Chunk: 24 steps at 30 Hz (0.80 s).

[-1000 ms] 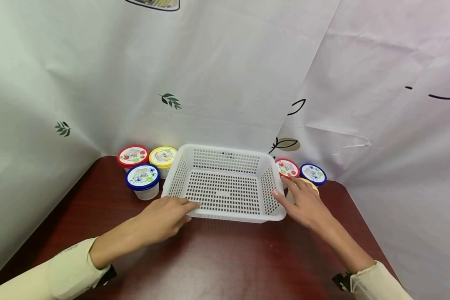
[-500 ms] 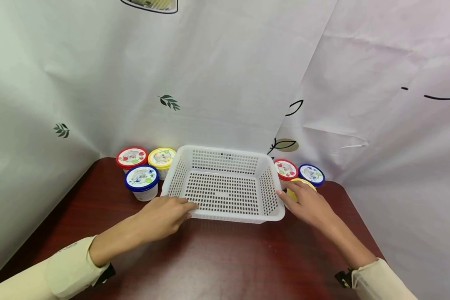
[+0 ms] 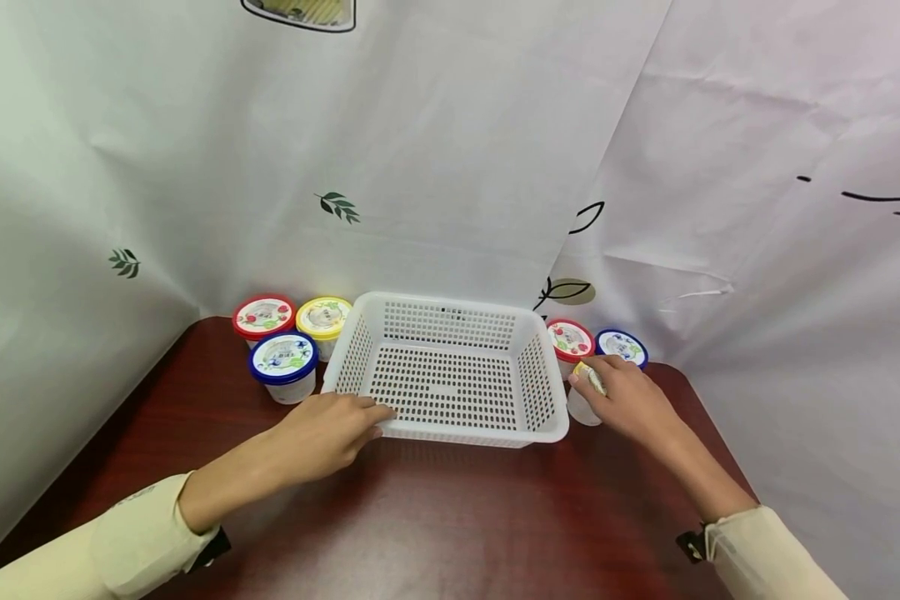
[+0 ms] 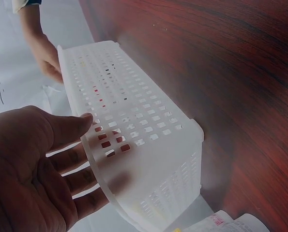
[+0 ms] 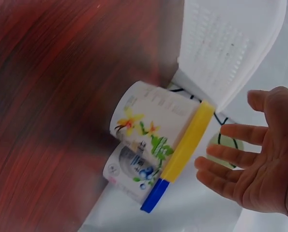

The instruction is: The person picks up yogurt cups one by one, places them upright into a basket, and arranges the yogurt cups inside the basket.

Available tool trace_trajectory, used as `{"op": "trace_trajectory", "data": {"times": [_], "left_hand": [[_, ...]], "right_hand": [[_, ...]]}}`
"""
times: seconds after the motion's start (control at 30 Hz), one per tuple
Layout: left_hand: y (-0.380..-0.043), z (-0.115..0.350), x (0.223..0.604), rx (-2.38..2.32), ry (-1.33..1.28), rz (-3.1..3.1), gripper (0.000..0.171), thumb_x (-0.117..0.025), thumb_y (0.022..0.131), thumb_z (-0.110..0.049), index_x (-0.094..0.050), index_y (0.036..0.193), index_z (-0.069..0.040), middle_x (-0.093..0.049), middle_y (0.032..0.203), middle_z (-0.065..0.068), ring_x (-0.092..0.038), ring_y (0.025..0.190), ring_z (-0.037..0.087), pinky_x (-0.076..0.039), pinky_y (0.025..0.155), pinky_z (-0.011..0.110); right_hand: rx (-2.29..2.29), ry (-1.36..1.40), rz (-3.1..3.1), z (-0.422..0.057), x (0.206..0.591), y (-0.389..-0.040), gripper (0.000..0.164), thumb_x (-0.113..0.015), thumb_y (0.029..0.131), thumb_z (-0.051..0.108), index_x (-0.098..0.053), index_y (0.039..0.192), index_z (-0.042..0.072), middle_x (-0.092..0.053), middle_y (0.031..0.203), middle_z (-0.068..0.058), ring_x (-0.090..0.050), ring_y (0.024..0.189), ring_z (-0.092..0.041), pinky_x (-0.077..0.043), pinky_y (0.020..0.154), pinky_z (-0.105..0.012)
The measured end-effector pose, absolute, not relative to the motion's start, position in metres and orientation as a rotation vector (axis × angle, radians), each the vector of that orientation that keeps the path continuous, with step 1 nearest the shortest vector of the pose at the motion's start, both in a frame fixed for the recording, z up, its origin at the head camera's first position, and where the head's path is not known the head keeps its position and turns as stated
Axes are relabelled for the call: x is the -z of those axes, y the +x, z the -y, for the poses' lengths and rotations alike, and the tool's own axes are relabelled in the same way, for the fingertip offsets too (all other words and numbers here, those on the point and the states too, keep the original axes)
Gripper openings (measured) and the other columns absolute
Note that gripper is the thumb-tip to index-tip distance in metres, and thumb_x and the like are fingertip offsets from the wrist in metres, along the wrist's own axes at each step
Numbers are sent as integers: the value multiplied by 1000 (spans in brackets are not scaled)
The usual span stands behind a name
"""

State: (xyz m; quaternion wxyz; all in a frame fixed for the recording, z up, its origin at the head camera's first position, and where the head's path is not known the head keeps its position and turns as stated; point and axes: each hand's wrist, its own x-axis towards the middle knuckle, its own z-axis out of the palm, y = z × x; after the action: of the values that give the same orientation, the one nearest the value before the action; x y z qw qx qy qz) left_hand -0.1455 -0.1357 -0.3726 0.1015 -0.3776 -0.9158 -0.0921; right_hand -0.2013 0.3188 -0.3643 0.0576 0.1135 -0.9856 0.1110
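Note:
My left hand (image 3: 333,433) grips the near left rim of a white plastic basket (image 4: 148,101), thumb outside and fingers over the inside. My right hand (image 5: 269,157) hovers beside the basket's right end, fingers loosely bent above a tub with a yellow lid (image 5: 189,140). That tub stands upright, and in the head view the hand covers part of its lid. Behind it are a red-lidded tub (image 3: 570,340) and a blue-lidded tub (image 3: 621,346), the blue one partly hidden by my right hand. No tub lies inside the basket.
Left of the basket stand three more tubs, with a red lid (image 3: 264,316), a yellow lid (image 3: 322,317) and a blue lid (image 3: 282,357). Everything rests on a dark red-brown table (image 3: 450,517). A white cloth backdrop (image 3: 450,167) rises behind.
My right hand has drawn back from the basket's right rim and moved slightly right, over the yellow-lidded tub, uncovering its front. My left hand and the basket stay put.

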Motion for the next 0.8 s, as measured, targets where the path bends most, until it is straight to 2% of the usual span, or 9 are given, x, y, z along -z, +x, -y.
{"op": "trace_trajectory", "data": {"times": [0.17, 0.43, 0.8], "left_hand": [[-145, 136, 373, 266, -1117, 2716, 20, -80, 102, -16, -82, 122, -19, -82, 102, -2, -80, 87, 23, -60, 64, 38], [-145, 136, 373, 258, -1115, 2715, 20, -81, 102, -16, -82, 122, -19, -81, 102, -2, -79, 86, 23, -59, 64, 38], [-145, 135, 373, 252, -1118, 2717, 18, -79, 104, -17, -81, 122, -19, -80, 100, -2, -78, 85, 22, -58, 64, 37]], "right_hand": [[-307, 329, 2986, -328, 369, -206, 64, -68, 110, 51, -68, 150, 1, -66, 151, -33, -62, 140, -59, -53, 112, -74], [-291, 294, 3022, -335, 373, -214, 76, -74, 104, 58, -65, 153, 1, -65, 152, -34, -60, 140, -63, -53, 111, -75], [-260, 318, 3039, -337, 377, -219, 74, -77, 102, 55, -66, 151, 1, -65, 151, -35, -55, 141, -66, -47, 114, -79]]}}
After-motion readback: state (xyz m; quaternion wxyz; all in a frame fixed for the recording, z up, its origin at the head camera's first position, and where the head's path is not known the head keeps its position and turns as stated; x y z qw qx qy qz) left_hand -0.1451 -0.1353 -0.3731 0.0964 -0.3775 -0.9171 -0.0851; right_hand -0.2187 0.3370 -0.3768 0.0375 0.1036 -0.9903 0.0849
